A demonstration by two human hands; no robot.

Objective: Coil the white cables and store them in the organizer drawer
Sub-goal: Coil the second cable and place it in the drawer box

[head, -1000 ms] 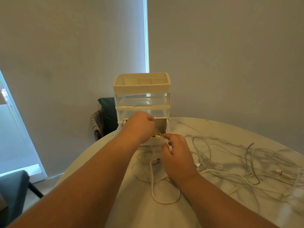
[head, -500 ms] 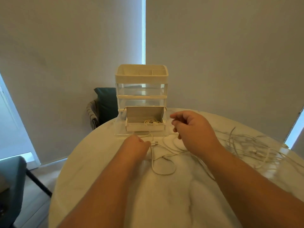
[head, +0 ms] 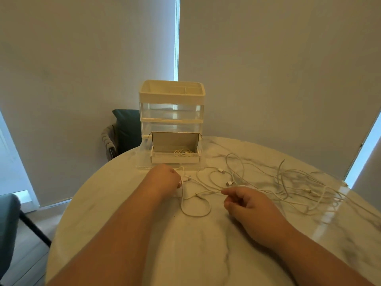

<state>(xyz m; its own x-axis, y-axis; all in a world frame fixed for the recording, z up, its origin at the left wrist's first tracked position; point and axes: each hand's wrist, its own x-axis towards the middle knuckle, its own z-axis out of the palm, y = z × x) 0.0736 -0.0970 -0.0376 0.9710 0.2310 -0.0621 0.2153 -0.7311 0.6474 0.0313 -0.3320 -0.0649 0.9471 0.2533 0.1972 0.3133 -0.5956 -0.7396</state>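
Note:
A cream and clear organizer [head: 172, 112] stands at the far side of the round marble table [head: 206, 244]. Its bottom drawer [head: 175, 159] is pulled out, with a coiled white cable [head: 184, 153] lying inside. Loose white cables [head: 288, 182] sprawl over the table's right half. My left hand [head: 165, 179] is closed on one white cable near its connector, just in front of the drawer. My right hand [head: 245, 203] pinches the same cable [head: 198, 203] further along, and a loop of it hangs on the table between my hands.
A dark chair with a cushion [head: 123, 131] stands behind the table at the left. Another dark seat [head: 8, 223] is at the far left edge. Window blinds [head: 268, 69] fill the background.
My right hand has come down from near the drawer to the table and pinched the cable. My left hand has stayed closed on the cable end. The view has shifted slightly.

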